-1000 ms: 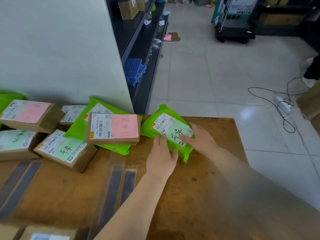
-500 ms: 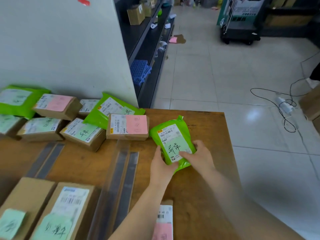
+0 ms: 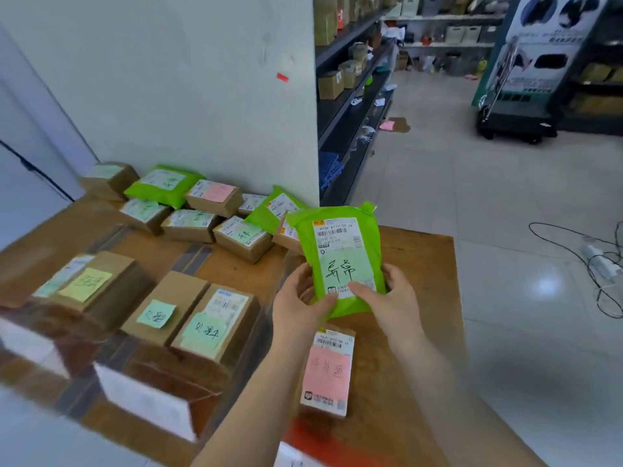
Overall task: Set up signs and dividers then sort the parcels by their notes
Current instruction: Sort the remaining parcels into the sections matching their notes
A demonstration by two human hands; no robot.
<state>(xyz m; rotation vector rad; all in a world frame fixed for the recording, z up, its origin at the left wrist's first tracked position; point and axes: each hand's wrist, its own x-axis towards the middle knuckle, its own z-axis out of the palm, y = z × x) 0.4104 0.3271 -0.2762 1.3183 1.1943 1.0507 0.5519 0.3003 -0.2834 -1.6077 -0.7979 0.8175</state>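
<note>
Both the left hand [image 3: 301,305] and right hand [image 3: 390,301] pinch a green parcel [image 3: 340,261], handwritten note facing up, above the wooden table [image 3: 421,264].

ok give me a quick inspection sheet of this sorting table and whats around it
surface: wooden table, mostly covered on its left and back.
job's things: green parcel with a green note, held up over the table; pink-note box lying below it; unsorted parcels along the wall; boxes with green notes near left.
clutter: dark strips lying flat on the table.
grippers: left hand and right hand both grip the green parcel's lower edge.
cables: white power strip with tangled cords on the floor.
surroundings: shelves of boxes, tiled floor.
</note>
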